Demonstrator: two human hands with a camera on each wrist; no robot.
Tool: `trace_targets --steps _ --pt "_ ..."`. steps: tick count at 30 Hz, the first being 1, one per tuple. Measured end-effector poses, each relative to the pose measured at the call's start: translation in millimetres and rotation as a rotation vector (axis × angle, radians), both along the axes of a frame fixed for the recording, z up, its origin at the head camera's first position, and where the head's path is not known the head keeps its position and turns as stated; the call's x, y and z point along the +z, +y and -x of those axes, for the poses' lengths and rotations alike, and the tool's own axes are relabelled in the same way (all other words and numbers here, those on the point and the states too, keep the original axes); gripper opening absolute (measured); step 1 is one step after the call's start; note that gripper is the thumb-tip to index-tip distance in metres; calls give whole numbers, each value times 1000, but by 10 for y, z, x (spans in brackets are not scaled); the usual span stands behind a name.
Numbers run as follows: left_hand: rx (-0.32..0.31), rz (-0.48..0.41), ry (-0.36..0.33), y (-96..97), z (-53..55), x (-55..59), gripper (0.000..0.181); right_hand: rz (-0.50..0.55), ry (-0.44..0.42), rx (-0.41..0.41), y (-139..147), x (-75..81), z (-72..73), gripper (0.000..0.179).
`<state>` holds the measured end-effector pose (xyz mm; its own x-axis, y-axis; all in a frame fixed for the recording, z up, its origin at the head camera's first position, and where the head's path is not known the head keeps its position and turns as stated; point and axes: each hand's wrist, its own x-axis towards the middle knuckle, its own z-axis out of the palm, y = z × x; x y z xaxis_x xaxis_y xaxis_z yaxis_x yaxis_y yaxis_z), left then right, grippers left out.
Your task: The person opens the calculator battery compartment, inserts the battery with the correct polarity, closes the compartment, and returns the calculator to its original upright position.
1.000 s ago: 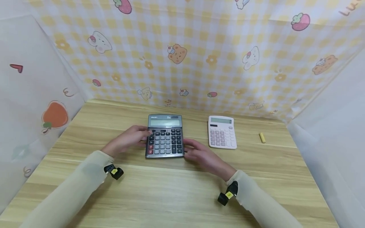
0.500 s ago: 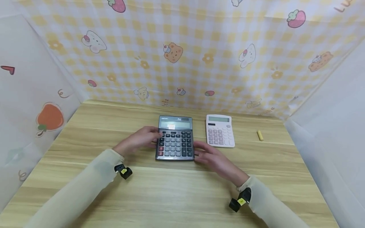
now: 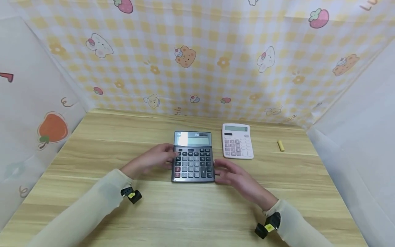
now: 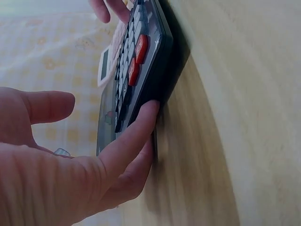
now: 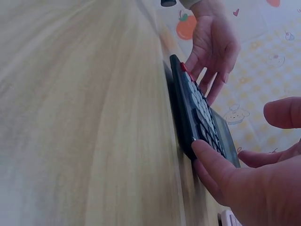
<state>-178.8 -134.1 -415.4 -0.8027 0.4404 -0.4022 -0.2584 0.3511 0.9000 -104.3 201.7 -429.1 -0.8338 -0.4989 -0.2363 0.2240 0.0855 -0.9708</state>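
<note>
A dark grey desk calculator lies face up between both hands, its screen at the far end. My left hand touches its left side. In the left wrist view the fingers meet the calculator's edge, and the thumb stands apart from the keys. My right hand is at the opposite side, near the lower right corner. In the right wrist view a straight fingertip touches that corner, with the thumb raised away. A shadow lies under the calculator's near edge; whether it is lifted I cannot tell.
A smaller pink calculator lies to the right of the dark one. Farther right is a small yellow cylinder. The wooden table ends at a checked, patterned cloth behind, with white sheets at both sides.
The dark calculator has moved right and then toward the person, with both hands staying at its sides. It is now closer to the pink calculator. The head view has shifted slightly.
</note>
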Motion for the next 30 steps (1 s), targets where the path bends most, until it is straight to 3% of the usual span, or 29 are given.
trace_targets --steps 9,17,24,27,30 --pt "26 -40 -34 52 -107 -34 64 -36 -7 -7 41 16 -127 66" --pt "-1 -59 -24 47 -137 -63 64 -12 -25 -19 23 20 -112 67" --pt "-10 -45 -8 23 -151 -52 65 -48 -120 -52 3 80 91 67" --pt "-23 -22 3 4 -181 -31 66 -72 -123 -64 13 145 219 67" --pt "-47 57 41 -23 -236 2 69 -102 -100 -76 9 226 374 63"
